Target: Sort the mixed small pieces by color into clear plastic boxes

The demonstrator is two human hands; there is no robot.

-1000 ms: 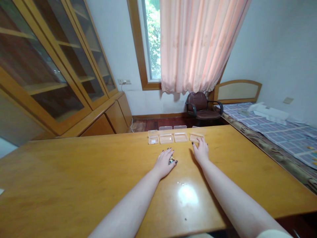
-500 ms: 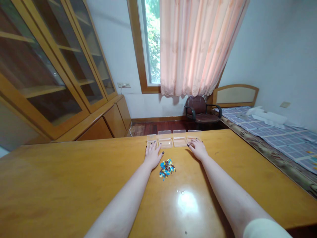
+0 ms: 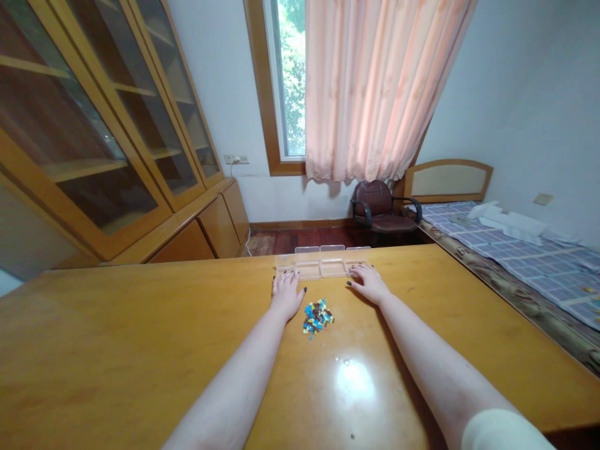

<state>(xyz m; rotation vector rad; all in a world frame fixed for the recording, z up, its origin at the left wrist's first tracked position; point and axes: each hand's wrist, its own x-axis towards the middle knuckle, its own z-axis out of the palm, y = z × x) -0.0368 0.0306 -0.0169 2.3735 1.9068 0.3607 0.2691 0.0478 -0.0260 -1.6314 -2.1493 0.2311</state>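
Reaching fwd over the wooden table (image 3: 140,337), both hands are at opp. ends of a row of four clear boxes (image 3: 332,276), lids tipped up on the side twd the table's far edge. L hand (image 3: 285,299): palm down, fingers spread, at the nr side of the leftmost box & covering most of its tray; thumb out to the side. R hand (image 3: 372,286): palm down, fingers apart & slightly bent at the rightmost box, thumb out to L, hiding part of that tray. Can't tell how firmly the fingertips touch the plastic. Two middle boxes sit side by side betw. the hands, mostly in view.

Pile of small pieces (image 3: 317,317) (blue, brown, yellow) lies loose on the tabletop, betw. the arms, just this side of the boxes, closer to L hand. Tiny bits (image 3: 347,362) lie nr the glare patch (image 3: 355,382), too small to ID; dark speck (image 3: 352,436) at the nr edge.

Rest of rm: glass-front cabinet (image 3: 162,209) to L, reflections blurring the inside; wall socket (image 3: 235,159); window (image 3: 294,81) mostly blocked by pink curtain (image 3: 370,94); brown armchair (image 3: 382,209) past the table, lower part hard to see; bed (image 3: 515,259) to R w/ white item (image 3: 510,220) on it, can't ID.
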